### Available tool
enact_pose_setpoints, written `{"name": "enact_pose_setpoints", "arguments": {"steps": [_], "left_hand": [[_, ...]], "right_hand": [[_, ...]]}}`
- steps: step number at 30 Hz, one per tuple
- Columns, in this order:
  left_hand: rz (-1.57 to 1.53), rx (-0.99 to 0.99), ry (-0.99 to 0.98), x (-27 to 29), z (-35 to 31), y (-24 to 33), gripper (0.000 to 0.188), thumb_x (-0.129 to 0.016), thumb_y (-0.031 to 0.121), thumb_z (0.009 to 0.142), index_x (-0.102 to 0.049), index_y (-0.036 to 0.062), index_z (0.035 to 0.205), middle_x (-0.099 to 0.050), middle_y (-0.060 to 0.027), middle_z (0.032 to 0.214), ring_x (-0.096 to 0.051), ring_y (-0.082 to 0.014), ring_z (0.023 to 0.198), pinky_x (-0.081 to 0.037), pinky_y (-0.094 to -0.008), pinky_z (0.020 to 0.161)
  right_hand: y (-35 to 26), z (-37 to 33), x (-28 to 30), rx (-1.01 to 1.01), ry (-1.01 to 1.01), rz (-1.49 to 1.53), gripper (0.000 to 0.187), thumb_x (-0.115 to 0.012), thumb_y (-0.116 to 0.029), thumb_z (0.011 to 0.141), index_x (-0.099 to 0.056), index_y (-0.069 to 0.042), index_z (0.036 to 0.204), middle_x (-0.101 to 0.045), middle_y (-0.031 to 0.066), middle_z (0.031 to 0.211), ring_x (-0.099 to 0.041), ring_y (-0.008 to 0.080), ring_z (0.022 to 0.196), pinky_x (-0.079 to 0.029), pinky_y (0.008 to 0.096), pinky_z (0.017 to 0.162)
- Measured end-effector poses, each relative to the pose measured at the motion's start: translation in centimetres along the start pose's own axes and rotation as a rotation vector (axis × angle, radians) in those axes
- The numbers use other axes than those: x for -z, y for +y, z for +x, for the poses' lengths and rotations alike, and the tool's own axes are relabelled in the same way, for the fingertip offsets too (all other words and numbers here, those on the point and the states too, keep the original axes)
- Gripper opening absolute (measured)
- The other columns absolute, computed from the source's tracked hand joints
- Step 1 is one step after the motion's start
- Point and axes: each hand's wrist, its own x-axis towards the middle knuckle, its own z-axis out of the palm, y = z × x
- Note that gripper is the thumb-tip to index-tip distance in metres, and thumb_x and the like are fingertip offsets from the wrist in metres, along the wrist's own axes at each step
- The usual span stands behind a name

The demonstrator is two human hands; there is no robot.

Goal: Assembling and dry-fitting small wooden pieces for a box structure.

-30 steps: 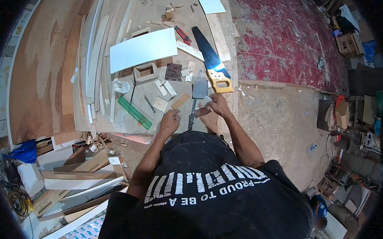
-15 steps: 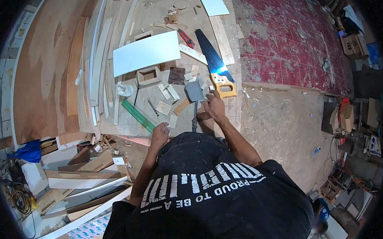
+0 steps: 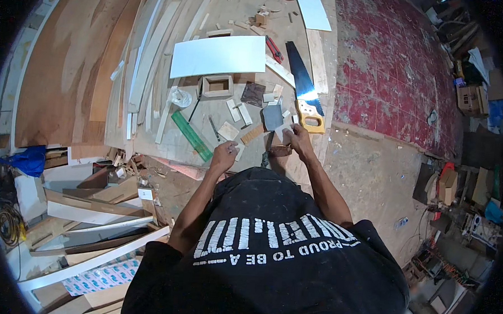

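Observation:
My right hand (image 3: pixel 301 143) is pinched on a small pale flat piece (image 3: pixel 284 137), just below a dark grey flat piece (image 3: pixel 273 117) on the worktable. Its material is too small to tell. My left hand (image 3: pixel 224 156) is at the table's near edge with its fingers curled, beside a small pale wood block (image 3: pixel 240 152); whether it grips anything is hidden. A green strip (image 3: pixel 192 136) lies left of it. Beyond my right hand rests a handsaw (image 3: pixel 310 123) with a yellow handle. Small wood pieces (image 3: pixel 228 131) and a tan ridged strip (image 3: pixel 252 134) lie between my hands.
A white panel (image 3: pixel 217 57) lies across the table behind a small open wooden box (image 3: pixel 217 86). Red-handled pliers (image 3: pixel 275 49) are near the saw. Long wood strips (image 3: pixel 155 52) fill the left side. Scrap boards (image 3: pixel 92 212) are piled on the floor at lower left.
My right hand has moved away from the saw handle, and a pale flat piece now shows in its fingers. The whole view has shifted, so the table appears further right and higher.

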Motion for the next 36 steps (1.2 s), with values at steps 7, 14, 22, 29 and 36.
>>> {"name": "enact_pose_setpoints", "arguments": {"steps": [7, 14, 22, 29, 36], "left_hand": [[-0.196, 0.071, 0.004, -1.2, 3.5, -1.5, 0.025, -0.062, 0.01, 0.086, -0.068, -0.0011, 0.107, -0.07, -0.012, 0.079, -0.065, -0.0168, 0.069, -0.051, -0.0301, 0.064], [-0.359, 0.134, -0.084, -1.7, 3.4, -0.3, 0.022, -0.058, 0.005, 0.088, -0.066, -0.0056, 0.106, -0.071, -0.0109, 0.08, -0.066, -0.0158, 0.068, -0.053, -0.0292, 0.062], [-0.212, 0.13, 0.02, -1.0, 5.4, -3.4, 0.021, -0.065, 0.01, 0.083, -0.069, -0.0027, 0.1, -0.072, -0.0149, 0.082, -0.071, -0.0235, 0.074, -0.056, -0.0335, 0.07], [0.135, -0.134, 0.131, 0.6, 9.7, -1.4, 0.023, -0.057, 0.007, 0.085, -0.071, 0.0054, 0.103, -0.068, -0.0198, 0.099, -0.067, -0.0357, 0.094, -0.053, -0.041, 0.083], [0.442, -0.262, -0.133, 0.6, 10.4, 0.7, 0.033, -0.051, 0.009, 0.089, -0.066, 0.0088, 0.119, -0.058, -0.0192, 0.107, -0.062, -0.0383, 0.097, -0.05, -0.0473, 0.086]], "right_hand": [[-4.0, -2.3, -3.9, -0.307, -0.251, 0.42, 0.05, -0.062, -0.006, 0.088, -0.046, -0.005, 0.135, -0.061, 0.0132, 0.099, -0.064, 0.0205, 0.078, -0.056, 0.033, 0.061], [-3.8, -1.2, -6.8, -0.345, -0.21, 0.382, 0.044, -0.062, -0.009, 0.089, -0.047, -0.012, 0.13, -0.06, 0.0081, 0.088, -0.062, 0.0184, 0.068, -0.051, 0.0338, 0.05], [-1.9, 0.2, -6.3, -0.359, -0.155, 0.386, 0.027, -0.049, -0.007, 0.087, -0.056, -0.008, 0.112, -0.06, 0.0082, 0.084, -0.061, 0.0216, 0.069, -0.052, 0.036, 0.052], [-2.3, 1.4, -6.0, 0.018, 0.048, -0.158, 0.026, -0.053, -0.021, 0.09, -0.065, 0.001, 0.094, -0.065, 0.0168, 0.079, -0.065, 0.0268, 0.072, -0.051, 0.0364, 0.067], [-3.8, 2.6, -7.9, 0.272, -0.087, -0.565, 0.033, -0.062, -0.025, 0.087, -0.064, -0.006, 0.114, -0.069, 0.0212, 0.082, -0.069, 0.0372, 0.079, -0.053, 0.0443, 0.071]]}}
